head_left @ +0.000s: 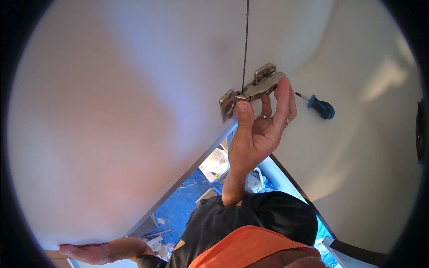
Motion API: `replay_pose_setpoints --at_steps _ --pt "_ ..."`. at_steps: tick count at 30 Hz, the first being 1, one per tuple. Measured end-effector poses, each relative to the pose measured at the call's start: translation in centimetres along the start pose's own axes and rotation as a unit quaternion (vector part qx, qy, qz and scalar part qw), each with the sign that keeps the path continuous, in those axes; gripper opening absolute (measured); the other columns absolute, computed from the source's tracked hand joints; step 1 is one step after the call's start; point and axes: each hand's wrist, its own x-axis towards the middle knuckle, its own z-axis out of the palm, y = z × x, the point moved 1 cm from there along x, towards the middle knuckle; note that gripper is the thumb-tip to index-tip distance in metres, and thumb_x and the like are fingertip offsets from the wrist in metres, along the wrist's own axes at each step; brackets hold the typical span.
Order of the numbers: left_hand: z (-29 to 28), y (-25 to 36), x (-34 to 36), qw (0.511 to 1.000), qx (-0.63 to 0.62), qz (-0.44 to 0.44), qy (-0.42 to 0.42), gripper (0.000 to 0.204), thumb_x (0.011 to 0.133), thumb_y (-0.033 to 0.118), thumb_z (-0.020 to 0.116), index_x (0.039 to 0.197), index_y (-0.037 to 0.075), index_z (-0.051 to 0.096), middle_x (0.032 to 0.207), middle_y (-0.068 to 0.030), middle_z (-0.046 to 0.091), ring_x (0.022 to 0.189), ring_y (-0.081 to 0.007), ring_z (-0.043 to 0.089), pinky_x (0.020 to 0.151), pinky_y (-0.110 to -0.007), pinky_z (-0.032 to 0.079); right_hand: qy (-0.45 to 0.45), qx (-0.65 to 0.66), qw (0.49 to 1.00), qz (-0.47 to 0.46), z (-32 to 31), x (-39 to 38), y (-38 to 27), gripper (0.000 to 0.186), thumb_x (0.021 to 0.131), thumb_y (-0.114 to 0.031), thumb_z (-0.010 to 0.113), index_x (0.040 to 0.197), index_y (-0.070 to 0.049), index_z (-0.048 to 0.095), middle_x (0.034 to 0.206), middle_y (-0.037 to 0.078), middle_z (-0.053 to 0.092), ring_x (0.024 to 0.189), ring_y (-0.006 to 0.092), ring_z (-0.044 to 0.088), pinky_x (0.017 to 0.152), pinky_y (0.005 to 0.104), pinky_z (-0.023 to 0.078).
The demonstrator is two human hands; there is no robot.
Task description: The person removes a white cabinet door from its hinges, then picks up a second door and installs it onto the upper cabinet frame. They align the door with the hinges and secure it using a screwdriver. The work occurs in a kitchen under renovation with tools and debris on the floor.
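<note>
A metal cabinet hinge (260, 90) spans the corner between a large white door panel (103, 125) and a pale cabinet surface (353, 152). Its cup end (227, 105) sits at the panel, and a mounting plate (265, 71) lies close to its other end. My right hand (263, 129) grips the hinge arm, thumb at the near end and a finger over the far end. At the lower left, my left hand (96, 253) lies flat, fingers stretched, against the panel's edge. A blue and black screwdriver (321, 106) lies on the pale surface just right of my right hand.
A dark thin line (245, 44) runs up from the hinge. Below, through the gap between the panels, a blue floor covering (183, 201) shows with scattered scraps and clear plastic (257, 181). A dark round-edged object (420, 134) stands at the far right.
</note>
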Motion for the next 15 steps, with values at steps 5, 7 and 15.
replay_pose_setpoints --at_steps 5,7,15 --pt "-0.8 0.0 0.3 0.998 0.030 0.056 -0.014 0.051 0.103 0.047 0.052 0.124 0.001 0.062 0.117 -0.0125 0.063 0.114 -0.0205 0.059 0.095 -0.039 0.050 -0.004 -0.024 1.000 0.003 -0.1 -0.1 0.2 0.075 0.096 -0.024 0.073 0.155 0.002 0.036 0.148 0.019 0.032 0.140 0.0325 0.038 0.113 0.0472 0.040" --pt "-1.4 -0.3 0.5 0.999 0.009 0.050 -0.015 0.049 0.103 0.044 0.053 0.125 0.001 0.061 0.118 -0.0130 0.063 0.116 -0.0212 0.058 0.098 -0.039 0.049 0.011 -0.015 1.000 0.007 0.1 -0.2 0.0 0.074 0.096 -0.024 0.073 0.155 0.001 0.036 0.148 0.019 0.032 0.140 0.0328 0.039 0.113 0.0471 0.040" --pt "-3.7 -1.7 2.4 0.766 0.245 0.559 -0.203 0.069 0.099 0.053 0.055 0.150 0.006 0.046 0.137 -0.0167 0.061 0.130 -0.0253 0.058 0.109 -0.047 0.049 0.028 -0.008 1.000 0.000 0.0 0.0 -0.6 0.074 0.094 -0.021 0.077 0.153 0.003 0.039 0.147 0.020 0.041 0.139 0.0293 0.043 0.113 0.0454 0.044"
